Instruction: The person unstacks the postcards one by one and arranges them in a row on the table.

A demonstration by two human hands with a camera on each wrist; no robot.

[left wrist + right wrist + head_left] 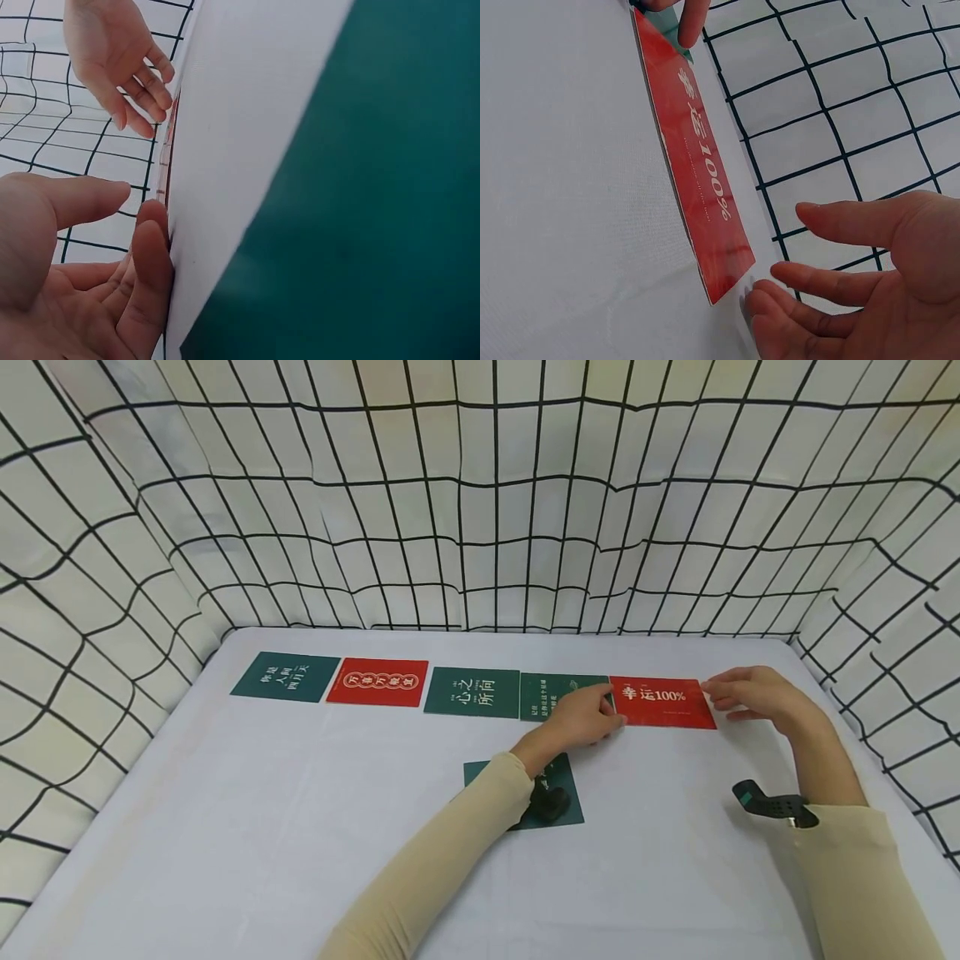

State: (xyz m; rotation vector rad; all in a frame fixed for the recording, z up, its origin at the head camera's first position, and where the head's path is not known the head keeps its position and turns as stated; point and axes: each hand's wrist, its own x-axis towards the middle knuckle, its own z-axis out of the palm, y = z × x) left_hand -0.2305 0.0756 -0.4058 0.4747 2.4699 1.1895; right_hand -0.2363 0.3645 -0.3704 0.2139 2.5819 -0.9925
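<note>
A red card (663, 702) with white lettering lies at the right end of a row of cards. At its left edge is my left hand (581, 717), fingertips right at the border, thumb apart from the fingers in the left wrist view. The right hand (761, 697) is beside the card's right edge, its fingers loosely extended and nothing between them. Part of a green card (536, 689) shows behind the left hand. Below the row, another green card (573, 810) lies partly hidden under the left forearm and its dark wrist camera (551, 803).
Further left in the row are a green card (472, 692), a red card (378, 682) and a green card (287, 677). They lie on a white-covered table (225, 827). Black netting (495, 485) over pale walls encloses the back and sides.
</note>
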